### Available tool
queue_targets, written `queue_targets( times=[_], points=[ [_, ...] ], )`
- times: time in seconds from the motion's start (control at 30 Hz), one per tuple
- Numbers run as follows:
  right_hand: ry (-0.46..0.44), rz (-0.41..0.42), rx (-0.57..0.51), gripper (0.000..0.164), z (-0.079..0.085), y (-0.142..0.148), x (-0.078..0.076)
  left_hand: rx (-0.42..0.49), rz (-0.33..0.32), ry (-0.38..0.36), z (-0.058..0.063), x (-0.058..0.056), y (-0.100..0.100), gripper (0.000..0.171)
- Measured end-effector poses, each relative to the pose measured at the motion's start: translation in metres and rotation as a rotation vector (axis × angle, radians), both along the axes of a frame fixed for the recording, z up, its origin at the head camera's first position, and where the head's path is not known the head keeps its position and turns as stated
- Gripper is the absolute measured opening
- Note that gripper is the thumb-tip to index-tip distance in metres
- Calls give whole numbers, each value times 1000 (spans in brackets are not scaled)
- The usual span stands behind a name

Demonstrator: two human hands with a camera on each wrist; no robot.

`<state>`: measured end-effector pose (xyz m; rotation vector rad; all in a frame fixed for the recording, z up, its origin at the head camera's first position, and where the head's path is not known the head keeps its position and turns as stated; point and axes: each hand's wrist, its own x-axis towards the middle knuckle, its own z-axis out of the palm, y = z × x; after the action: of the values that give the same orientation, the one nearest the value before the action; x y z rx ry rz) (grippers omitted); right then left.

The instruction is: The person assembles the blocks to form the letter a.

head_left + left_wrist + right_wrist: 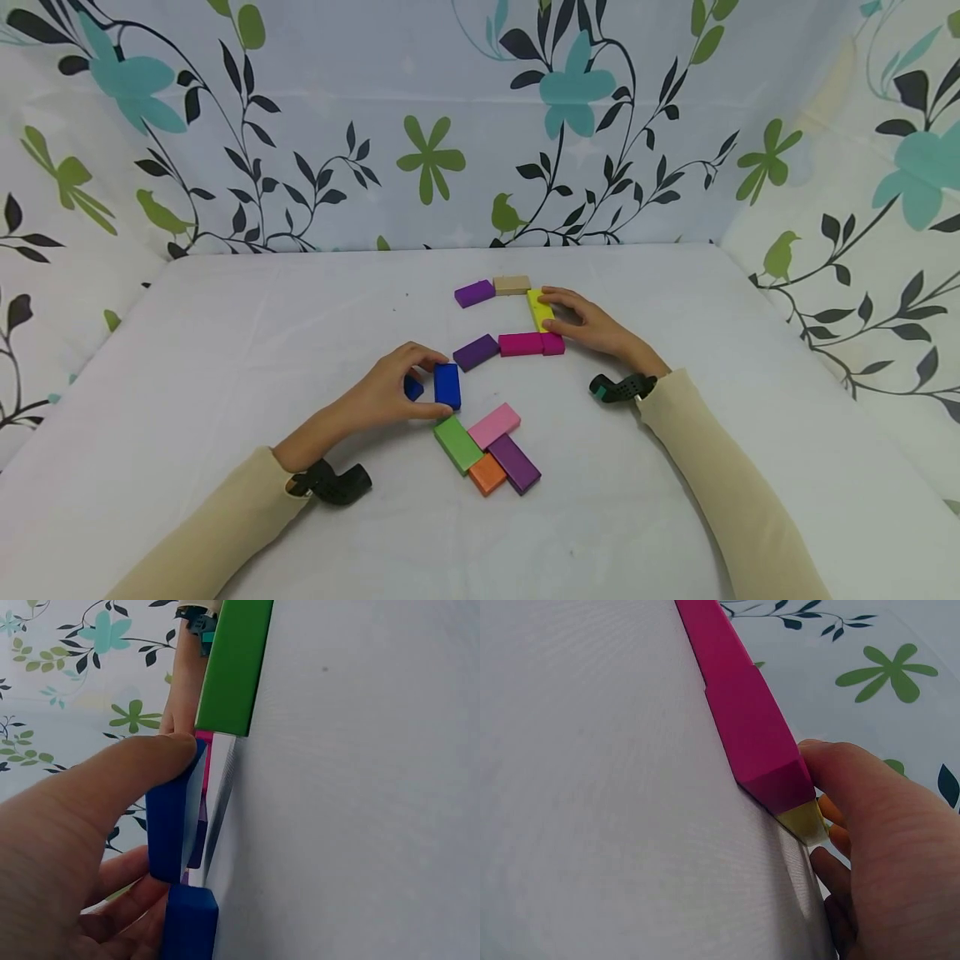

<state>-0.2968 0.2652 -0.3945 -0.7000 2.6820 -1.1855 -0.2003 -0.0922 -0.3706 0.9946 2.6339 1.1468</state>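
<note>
In the head view my left hand point(390, 385) pinches a blue block point(447, 387) between thumb and fingers. The left wrist view shows this blue block point(166, 821) tilted, a pale gap showing beside it. A second blue block point(413, 387) is partly hidden behind that hand. Just below the thumb lies a green block point(458, 444). Farther off, my right hand point(596, 323) holds a yellow block point(539, 310) by its two ends. Two magenta blocks point(520, 344) meet end to end by the right thumb; in the right wrist view they hide most of the yellow block point(804, 822).
Beyond the hands, a purple block point(474, 293) touches a tan block point(512, 286). Another purple block point(476, 353) adjoins the magenta ones. Nearer, pink point(495, 426), orange point(487, 475) and purple point(514, 463) blocks cluster with the green one. White cloth point(300, 317) covers the table.
</note>
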Motion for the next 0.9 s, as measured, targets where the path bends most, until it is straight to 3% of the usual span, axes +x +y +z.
queue_targets(
  times=[0.23,0.63,0.9],
  points=[
    [5,-9,10,51,0,2,1,-39,-42,40,-1,-1,-1,60],
    [11,0,4,52,0,1,2,-35,-155,-41,-3,-8,-11,60],
    [13,2,6,52,0,0,2,-58,-129,-33,-1,-2,-8,58]
  ],
)
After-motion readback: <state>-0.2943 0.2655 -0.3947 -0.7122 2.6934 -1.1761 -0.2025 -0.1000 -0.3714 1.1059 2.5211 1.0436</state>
